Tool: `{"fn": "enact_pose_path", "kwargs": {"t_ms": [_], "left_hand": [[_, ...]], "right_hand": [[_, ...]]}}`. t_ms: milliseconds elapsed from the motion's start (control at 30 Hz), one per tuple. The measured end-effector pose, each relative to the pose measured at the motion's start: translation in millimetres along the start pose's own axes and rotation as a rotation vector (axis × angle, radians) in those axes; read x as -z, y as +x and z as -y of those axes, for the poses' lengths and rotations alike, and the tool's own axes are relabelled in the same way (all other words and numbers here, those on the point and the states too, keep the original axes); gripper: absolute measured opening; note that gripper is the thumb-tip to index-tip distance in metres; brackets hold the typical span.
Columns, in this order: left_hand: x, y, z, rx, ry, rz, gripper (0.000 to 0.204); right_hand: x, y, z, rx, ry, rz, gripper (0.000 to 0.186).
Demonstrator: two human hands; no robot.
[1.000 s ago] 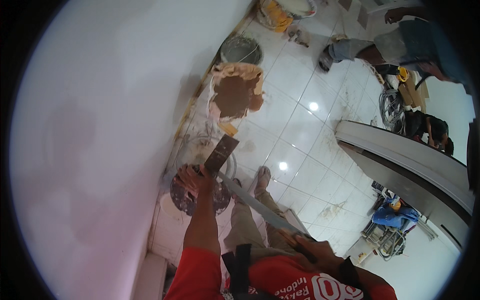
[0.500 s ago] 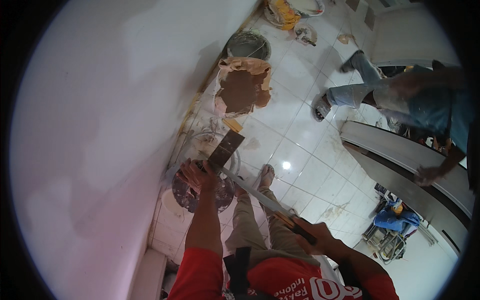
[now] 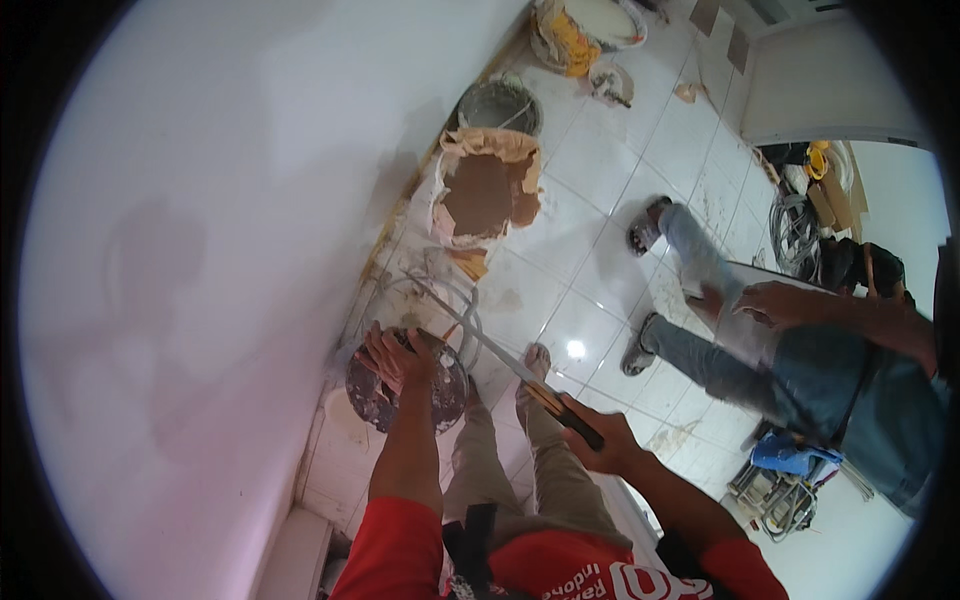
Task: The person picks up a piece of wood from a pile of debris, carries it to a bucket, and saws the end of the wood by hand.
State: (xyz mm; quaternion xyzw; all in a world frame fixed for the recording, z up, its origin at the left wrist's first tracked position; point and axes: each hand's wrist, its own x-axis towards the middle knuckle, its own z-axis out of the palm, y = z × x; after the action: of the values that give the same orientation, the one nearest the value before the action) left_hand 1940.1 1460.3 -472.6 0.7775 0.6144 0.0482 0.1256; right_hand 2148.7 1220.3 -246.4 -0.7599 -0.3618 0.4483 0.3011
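In my right hand (image 3: 602,440) is a handsaw (image 3: 500,352), gripped by its dark and tan handle. Its long, narrow blade slants up and left over a pale coiled hose (image 3: 478,300). My left hand (image 3: 400,358) is closed over a short dark brown board (image 3: 433,342), pressing it down on an upturned, paint-spattered black bucket (image 3: 450,400). Only a small end of the board shows past my fingers; my hand hides the rest. The blade passes just beyond that end, seemingly apart from it.
A torn sack of brown powder (image 3: 487,195) stands by the wall (image 3: 220,250), with a grey mortar bucket (image 3: 500,107) behind it. Wood scraps (image 3: 468,263) lie before the sack. At right, another person (image 3: 760,350) walks on the tiles (image 3: 585,240). Tools and a blue cloth (image 3: 785,452) lie lower right.
The board's long part sticking out past my left hand is gone from there. My right hand has shifted left and up with the saw. The other person has come nearer, legs now lower in view.
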Motion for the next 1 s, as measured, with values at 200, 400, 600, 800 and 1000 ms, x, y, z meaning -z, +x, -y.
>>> {"fn": "enact_pose_path", "kwargs": {"t_ms": [200, 400, 600, 800, 1000], "left_hand": [[10.1, -2.2, 5.6, 0.001, -0.022, 0.024, 0.053], [47.1, -20.0, 31.1, -0.327, -0.144, 0.142, 0.076], [54.1, -60.4, 119.1, -0.303, -0.293, 0.260, 0.087], [188.9, -112.4, 128.4, -0.004, -0.474, 0.403, 0.080], [223.2, -193.8, 227.3, 1.044, -1.366, 0.618, 0.075]], "right_hand": [[-7.0, -53.2, 25.1, -0.136, 0.074, -0.222, 0.052], [-42.7, -109.2, 36.6, -0.138, 0.107, -0.308, 0.048], [-55.4, -115.4, 66.4, -0.024, 0.021, -0.192, 0.047], [-44.9, -95.7, 127.0, 0.358, -0.334, -0.060, 0.049], [-39.7, -59.3, 180.0, 0.580, -0.535, 0.264, 0.049]]}}
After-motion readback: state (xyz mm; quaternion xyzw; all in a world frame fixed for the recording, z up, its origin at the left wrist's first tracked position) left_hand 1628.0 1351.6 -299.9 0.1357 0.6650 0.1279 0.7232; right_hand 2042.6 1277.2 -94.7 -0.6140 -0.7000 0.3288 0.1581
